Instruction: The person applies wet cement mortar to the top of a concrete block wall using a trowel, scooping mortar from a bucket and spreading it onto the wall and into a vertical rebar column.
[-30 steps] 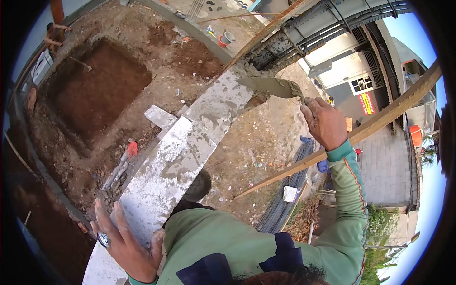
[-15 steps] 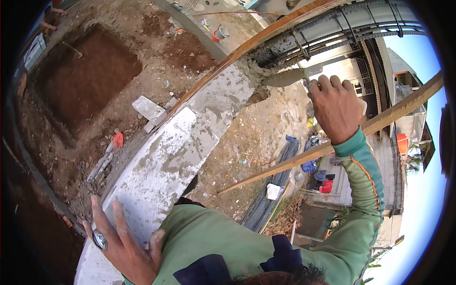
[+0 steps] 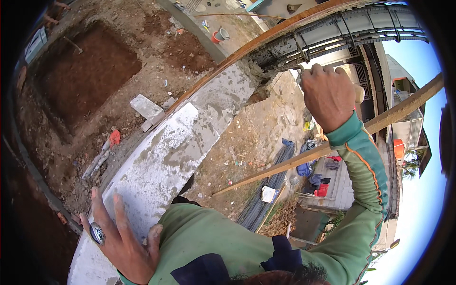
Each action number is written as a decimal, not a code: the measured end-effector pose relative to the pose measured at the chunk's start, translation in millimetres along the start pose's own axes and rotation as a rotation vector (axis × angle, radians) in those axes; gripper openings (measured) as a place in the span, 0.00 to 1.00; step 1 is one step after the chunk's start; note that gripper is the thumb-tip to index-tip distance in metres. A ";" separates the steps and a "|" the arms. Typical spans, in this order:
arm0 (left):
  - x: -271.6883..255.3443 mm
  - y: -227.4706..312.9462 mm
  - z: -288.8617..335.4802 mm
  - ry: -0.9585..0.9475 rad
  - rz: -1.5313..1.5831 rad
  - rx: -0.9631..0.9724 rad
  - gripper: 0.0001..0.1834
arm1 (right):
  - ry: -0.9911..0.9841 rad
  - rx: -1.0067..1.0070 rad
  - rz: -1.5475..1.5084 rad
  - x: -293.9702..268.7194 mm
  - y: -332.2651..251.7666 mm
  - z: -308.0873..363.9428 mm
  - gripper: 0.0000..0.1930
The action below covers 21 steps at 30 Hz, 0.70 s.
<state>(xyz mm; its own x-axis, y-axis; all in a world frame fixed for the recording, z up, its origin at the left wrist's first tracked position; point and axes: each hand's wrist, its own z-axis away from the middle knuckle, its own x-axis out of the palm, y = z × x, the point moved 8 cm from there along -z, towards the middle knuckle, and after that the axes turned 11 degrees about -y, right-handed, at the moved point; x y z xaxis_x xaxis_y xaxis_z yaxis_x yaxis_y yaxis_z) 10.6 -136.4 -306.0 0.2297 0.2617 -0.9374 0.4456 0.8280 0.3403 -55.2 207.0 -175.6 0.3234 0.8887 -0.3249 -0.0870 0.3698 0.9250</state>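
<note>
My right hand [image 3: 327,92] is closed round the handle of a trowel [image 3: 359,93], whose butt end sticks out on the right. The trowel's blade is seen nearly edge-on beside wet mortar [image 3: 254,70] at the far end of a pale wall top [image 3: 166,147]. Whether the blade touches the mortar, I cannot tell. My left hand [image 3: 121,237], with a ring on one finger, lies with fingers spread on the near part of the wall top. Grey mortar smears cover much of the pale blocks.
A wooden board [image 3: 228,59] runs along the wall's far edge. Steel reinforcing bars [image 3: 332,35] extend beyond the mortar. A slanting wooden pole [image 3: 280,167] passes below my right forearm. Down on the ground lie a dug pit [image 3: 90,76], loose blocks [image 3: 147,108] and dark pipes [image 3: 266,190].
My right hand has moved slightly up and left and rolled over. The trowel blade, broadside before, has turned nearly edge-on. My left hand stays on the wall top.
</note>
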 end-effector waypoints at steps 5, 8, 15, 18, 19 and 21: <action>1.4 -0.4 1.7 0.002 -0.018 0.003 0.40 | 0.173 0.178 -0.026 -9.6 30.9 28.1 0.08; 0.4 1.3 3.7 0.009 -0.019 -0.011 0.39 | 0.342 0.120 -0.074 -3.4 11.0 42.0 0.14; 12.4 -13.6 5.4 -0.037 -0.006 0.002 0.40 | 0.229 0.074 -0.133 110.6 26.1 15.8 0.14; 11.8 -8.3 6.3 -0.051 -0.040 -0.001 0.40 | 0.254 0.109 -0.130 76.8 32.3 21.5 0.14; 11.2 -5.9 5.5 -0.063 -0.046 0.004 0.40 | 0.211 0.037 -0.192 75.6 27.0 21.2 0.13; 11.5 -8.7 4.1 -0.083 -0.040 -0.006 0.40 | 0.159 -0.019 -0.206 88.0 17.7 4.9 0.13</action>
<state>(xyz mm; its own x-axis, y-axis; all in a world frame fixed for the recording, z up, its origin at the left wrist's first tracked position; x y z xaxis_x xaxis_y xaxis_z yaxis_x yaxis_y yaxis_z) 12.9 -142.7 -319.4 0.2829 0.1862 -0.9409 0.4510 0.8399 0.3018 -23.6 290.4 -186.8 0.1840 0.8251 -0.5342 -0.0529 0.5510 0.8328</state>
